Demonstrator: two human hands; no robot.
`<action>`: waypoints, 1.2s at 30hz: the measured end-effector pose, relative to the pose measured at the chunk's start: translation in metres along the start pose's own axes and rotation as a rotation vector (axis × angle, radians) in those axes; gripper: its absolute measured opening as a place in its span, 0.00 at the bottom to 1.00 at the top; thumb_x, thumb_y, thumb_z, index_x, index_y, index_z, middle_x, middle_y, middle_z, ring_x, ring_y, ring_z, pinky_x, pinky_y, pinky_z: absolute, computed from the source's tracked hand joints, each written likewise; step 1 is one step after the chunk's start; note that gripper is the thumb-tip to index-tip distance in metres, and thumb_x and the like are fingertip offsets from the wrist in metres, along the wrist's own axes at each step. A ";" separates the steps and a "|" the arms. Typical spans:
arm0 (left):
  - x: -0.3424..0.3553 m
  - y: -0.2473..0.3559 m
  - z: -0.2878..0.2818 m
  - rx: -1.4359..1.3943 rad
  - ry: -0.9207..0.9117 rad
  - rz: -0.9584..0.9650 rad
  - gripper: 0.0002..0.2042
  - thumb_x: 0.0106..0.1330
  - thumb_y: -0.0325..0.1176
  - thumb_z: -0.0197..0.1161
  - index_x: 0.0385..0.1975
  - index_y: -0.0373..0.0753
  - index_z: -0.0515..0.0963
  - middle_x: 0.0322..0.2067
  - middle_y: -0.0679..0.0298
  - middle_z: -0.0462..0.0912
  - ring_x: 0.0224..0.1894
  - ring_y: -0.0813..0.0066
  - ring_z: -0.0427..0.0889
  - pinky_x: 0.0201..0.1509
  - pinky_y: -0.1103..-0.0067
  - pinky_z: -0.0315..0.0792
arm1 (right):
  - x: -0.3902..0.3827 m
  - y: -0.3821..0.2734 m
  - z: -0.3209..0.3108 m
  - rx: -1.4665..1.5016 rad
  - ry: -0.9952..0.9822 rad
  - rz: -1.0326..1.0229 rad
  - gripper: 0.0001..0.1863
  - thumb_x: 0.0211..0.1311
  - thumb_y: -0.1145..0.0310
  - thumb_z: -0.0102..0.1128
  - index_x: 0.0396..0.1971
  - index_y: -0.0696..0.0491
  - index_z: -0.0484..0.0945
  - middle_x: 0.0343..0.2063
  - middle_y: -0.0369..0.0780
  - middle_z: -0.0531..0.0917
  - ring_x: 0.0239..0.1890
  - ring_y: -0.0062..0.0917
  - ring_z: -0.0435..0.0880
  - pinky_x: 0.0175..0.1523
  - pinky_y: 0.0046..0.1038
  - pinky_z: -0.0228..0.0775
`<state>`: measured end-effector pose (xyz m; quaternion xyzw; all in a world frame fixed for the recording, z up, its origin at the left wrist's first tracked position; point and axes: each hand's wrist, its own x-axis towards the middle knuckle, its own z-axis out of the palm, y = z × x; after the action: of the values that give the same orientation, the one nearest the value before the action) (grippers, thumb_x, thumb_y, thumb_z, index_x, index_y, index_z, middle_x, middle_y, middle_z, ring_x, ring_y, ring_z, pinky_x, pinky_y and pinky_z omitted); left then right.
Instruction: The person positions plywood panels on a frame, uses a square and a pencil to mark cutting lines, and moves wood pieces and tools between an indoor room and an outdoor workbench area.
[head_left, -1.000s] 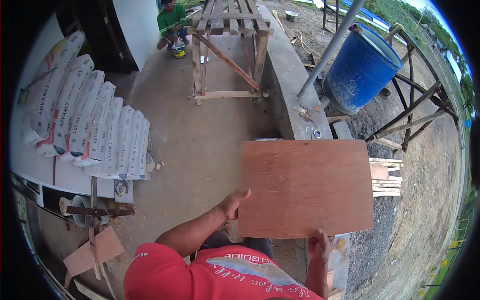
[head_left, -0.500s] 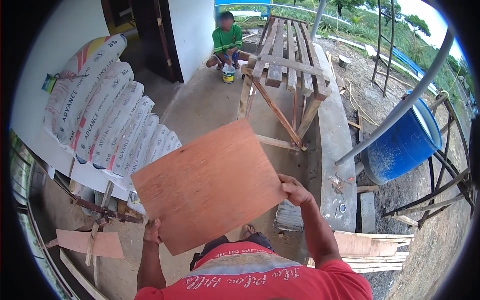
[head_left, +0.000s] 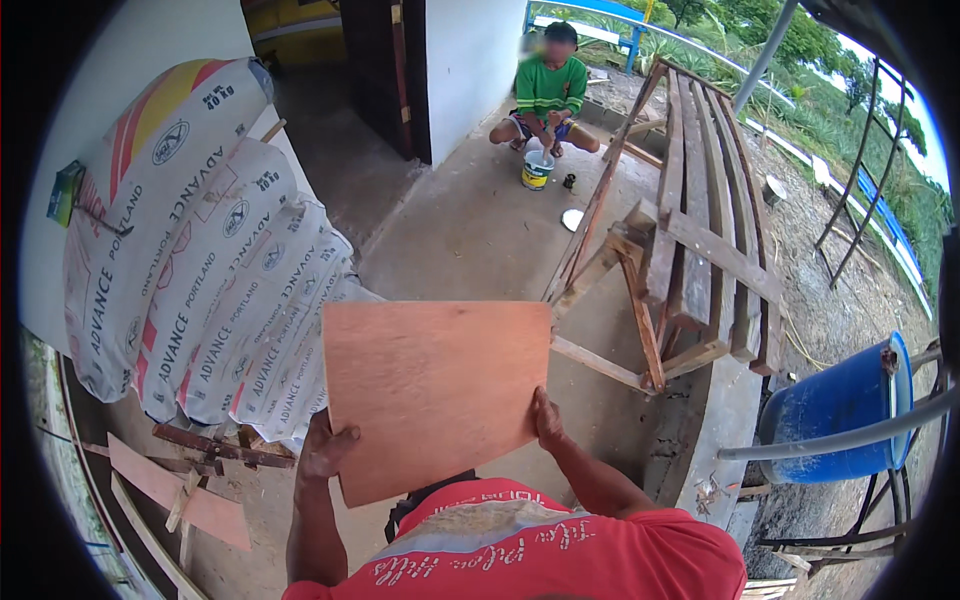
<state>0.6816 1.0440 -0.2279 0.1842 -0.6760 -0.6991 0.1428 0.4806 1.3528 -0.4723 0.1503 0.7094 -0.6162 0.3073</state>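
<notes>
Our left grip (head_left: 328,446) is closed on the left edge of the board (head_left: 432,385), its thumb laid over the face, and our right grip (head_left: 548,420) holds the right edge near the bottom corner. We have the board tilted in front of our red shirt (head_left: 540,535), raised above the floor (head_left: 450,255). Left of the board the sacks (head_left: 215,275) lean in a row, and nearer us than those, also to its left, is a strip (head_left: 180,490) of thin wood. Beyond the board and to its right stands the slatted table (head_left: 725,256); farther right is the blue barrel (head_left: 835,425). Straight beyond the board, a co-worker (head_left: 550,90) in green crouches with a hand at the pail (head_left: 537,174), a white lid (head_left: 572,219) near it.
</notes>
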 end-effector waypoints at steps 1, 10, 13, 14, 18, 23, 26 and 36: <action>0.035 0.005 -0.005 0.021 -0.065 -0.053 0.30 0.50 0.41 0.63 0.51 0.29 0.67 0.45 0.54 0.75 0.46 0.65 0.74 0.50 0.72 0.67 | 0.012 -0.021 0.005 -0.003 -0.011 0.009 0.36 0.56 0.37 0.48 0.27 0.63 0.76 0.23 0.37 0.74 0.27 0.17 0.68 0.32 0.22 0.61; 0.338 0.015 -0.025 0.042 -0.124 -0.015 0.26 0.54 0.42 0.65 0.47 0.29 0.70 0.41 0.56 0.78 0.43 0.69 0.75 0.48 0.74 0.68 | 0.208 -0.220 0.081 0.225 0.143 -0.349 0.30 0.61 0.45 0.49 0.34 0.63 0.79 0.30 0.40 0.79 0.33 0.20 0.73 0.39 0.25 0.66; 0.426 0.011 -0.033 -0.025 -0.118 -0.058 0.22 0.55 0.39 0.65 0.45 0.29 0.72 0.36 0.58 0.79 0.39 0.71 0.76 0.44 0.75 0.69 | 0.301 -0.270 0.092 -0.144 0.135 -0.231 0.33 0.60 0.43 0.49 0.37 0.65 0.77 0.33 0.39 0.80 0.35 0.24 0.74 0.42 0.27 0.66; 0.462 0.012 -0.033 -0.068 -0.122 -0.023 0.20 0.56 0.38 0.64 0.43 0.30 0.73 0.34 0.59 0.80 0.38 0.71 0.76 0.42 0.75 0.70 | 0.337 -0.286 0.101 -0.032 0.138 -0.291 0.33 0.58 0.42 0.50 0.33 0.64 0.79 0.29 0.41 0.80 0.32 0.24 0.75 0.40 0.28 0.67; 0.579 -0.033 -0.077 0.302 0.095 0.138 0.19 0.57 0.39 0.64 0.40 0.30 0.73 0.34 0.60 0.78 0.36 0.71 0.75 0.39 0.74 0.70 | 0.443 -0.385 0.157 -0.110 0.098 -0.260 0.33 0.56 0.40 0.51 0.26 0.63 0.78 0.22 0.40 0.77 0.27 0.23 0.72 0.35 0.29 0.66; 0.666 0.019 -0.095 -0.165 0.325 -0.016 0.25 0.56 0.43 0.63 0.46 0.30 0.69 0.40 0.56 0.76 0.38 0.67 0.76 0.40 0.72 0.71 | 0.560 -0.500 0.236 -0.394 -0.032 -0.295 0.37 0.53 0.36 0.50 0.27 0.63 0.77 0.23 0.38 0.76 0.29 0.23 0.73 0.35 0.29 0.66; 0.715 0.062 -0.108 -0.210 0.422 0.082 0.25 0.56 0.42 0.63 0.47 0.30 0.68 0.40 0.57 0.77 0.38 0.68 0.76 0.39 0.72 0.71 | 0.616 -0.564 0.297 -0.396 -0.263 -0.402 0.36 0.55 0.37 0.49 0.32 0.63 0.77 0.26 0.39 0.78 0.31 0.23 0.74 0.36 0.29 0.67; 0.922 0.106 -0.228 -0.024 0.581 0.042 0.18 0.56 0.36 0.62 0.42 0.31 0.73 0.31 0.60 0.79 0.31 0.74 0.75 0.36 0.76 0.69 | 0.791 -0.693 0.562 -0.611 -0.573 -0.317 0.36 0.57 0.45 0.54 0.51 0.65 0.67 0.44 0.46 0.77 0.47 0.29 0.74 0.52 0.30 0.66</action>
<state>-0.0428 0.4224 -0.1862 0.3612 -0.6019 -0.6219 0.3470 -0.3950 0.5437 -0.4505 -0.2347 0.7594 -0.4344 0.4236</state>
